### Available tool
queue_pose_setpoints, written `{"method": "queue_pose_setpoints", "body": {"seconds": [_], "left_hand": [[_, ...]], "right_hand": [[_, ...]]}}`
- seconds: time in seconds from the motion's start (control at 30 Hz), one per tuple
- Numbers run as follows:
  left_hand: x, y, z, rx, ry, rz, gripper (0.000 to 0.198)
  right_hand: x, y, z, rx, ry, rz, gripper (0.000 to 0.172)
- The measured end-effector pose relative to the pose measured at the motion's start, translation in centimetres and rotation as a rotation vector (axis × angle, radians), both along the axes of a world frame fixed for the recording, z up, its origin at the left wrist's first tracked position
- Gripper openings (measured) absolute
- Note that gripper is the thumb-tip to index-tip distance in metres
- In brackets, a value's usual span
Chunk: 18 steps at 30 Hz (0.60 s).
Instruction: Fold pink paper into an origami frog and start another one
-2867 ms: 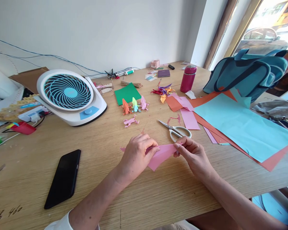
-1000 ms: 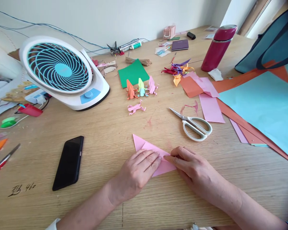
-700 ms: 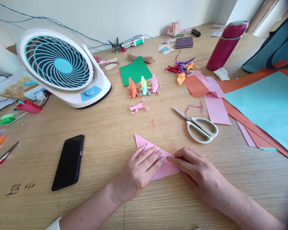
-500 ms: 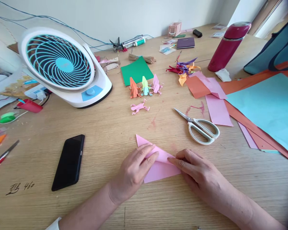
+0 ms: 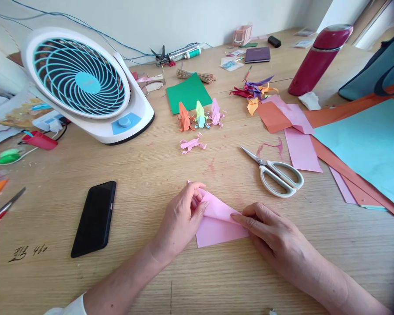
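A sheet of pink paper (image 5: 216,229), partly folded over on itself, lies on the wooden table between my hands. My left hand (image 5: 182,216) grips its left part, fingers curled at the upper edge and thumb on the folded flap. At the right corner my right hand (image 5: 272,232) pinches the fold between thumb and fingers. Scissors (image 5: 276,175) with white handles rest beyond my right hand, blades slightly apart. A pink folded paper figure (image 5: 193,143) lies farther back, in front of three upright ones, orange (image 5: 184,117), green-blue (image 5: 200,115) and pink (image 5: 216,113).
A black phone (image 5: 94,218) lies left of my left arm. Behind it stands a white fan (image 5: 131,105). Green paper (image 5: 188,92) lies at the back. On the right are a red flask (image 5: 318,61), a blue bag (image 5: 377,65) and a large light-blue sheet (image 5: 364,144).
My left hand has shifted slightly up and left, its fingers curling over the paper's upper edge. My right hand keeps its pinch at the right corner. The view has tilted a little.
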<state>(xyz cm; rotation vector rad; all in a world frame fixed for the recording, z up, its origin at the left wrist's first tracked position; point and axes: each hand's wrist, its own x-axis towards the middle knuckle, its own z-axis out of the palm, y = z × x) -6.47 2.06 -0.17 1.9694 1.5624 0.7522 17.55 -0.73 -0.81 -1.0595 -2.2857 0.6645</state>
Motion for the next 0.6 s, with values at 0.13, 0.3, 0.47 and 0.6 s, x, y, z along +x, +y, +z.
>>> {"method": "queue_pose_setpoints", "body": {"seconds": [0.13, 0.3, 0.47, 0.6], "left_hand": [[0.15, 0.18, 0.08, -0.038, -0.005, 0.048, 0.035], [0.46, 0.34, 0.17, -0.025, 0.084, 0.037, 0.033], [0.74, 0.38, 0.33, 0.009, 0.160, 0.016, 0.035], [0.76, 0.36, 0.42, 0.025, 0.176, -0.006, 0.036]], "right_hand": [[0.02, 0.03, -0.05, -0.006, -0.009, -0.001, 0.044], [-0.05, 0.09, -0.11, -0.004, -0.010, 0.012, 0.045], [-0.27, 0.08, 0.06, -0.008, -0.023, 0.001, 0.044], [-0.47, 0.06, 0.17, 0.026, -0.036, 0.001, 0.043]]}}
